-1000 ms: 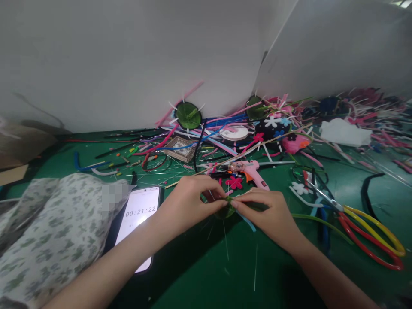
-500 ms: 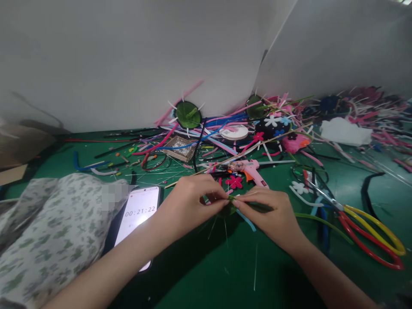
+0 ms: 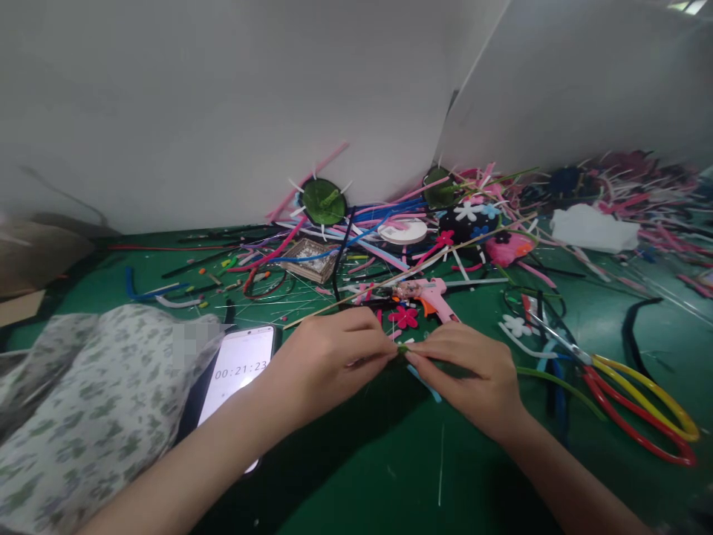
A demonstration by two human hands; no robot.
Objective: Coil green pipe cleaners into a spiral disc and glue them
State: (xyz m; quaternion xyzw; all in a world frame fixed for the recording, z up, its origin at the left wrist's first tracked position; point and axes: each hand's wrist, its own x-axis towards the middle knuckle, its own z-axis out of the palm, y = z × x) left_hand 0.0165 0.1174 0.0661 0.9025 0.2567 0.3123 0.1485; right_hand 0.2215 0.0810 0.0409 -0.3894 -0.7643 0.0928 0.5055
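Both hands meet over the green table, pinching a small piece of green pipe cleaner [image 3: 402,348] between them. My left hand [image 3: 339,357] is closed on its left end, thumb against forefinger. From the other side my right hand [image 3: 468,368] grips it the same way. Most of the green piece is hidden by the fingers. A green stem [image 3: 562,383] runs out to the right from behind my right hand. Just beneath the fingertips lies a light blue pipe cleaner [image 3: 424,383]. Beyond the hands are a red flower [image 3: 403,317] and a pink glue gun [image 3: 440,300].
Scissors with red and yellow handles [image 3: 640,401] lie at the right beside a white flower [image 3: 515,325]. A phone showing a timer [image 3: 239,371] and a floral cloth [image 3: 100,401] are at the left. Pipe cleaners, a small woven tray [image 3: 310,260] and a white spool [image 3: 402,230] crowd the back.
The left hand's fingers have drawn closer together, and less of the green piece shows beneath them. The right hand keeps its pinch. The view has shifted slightly.
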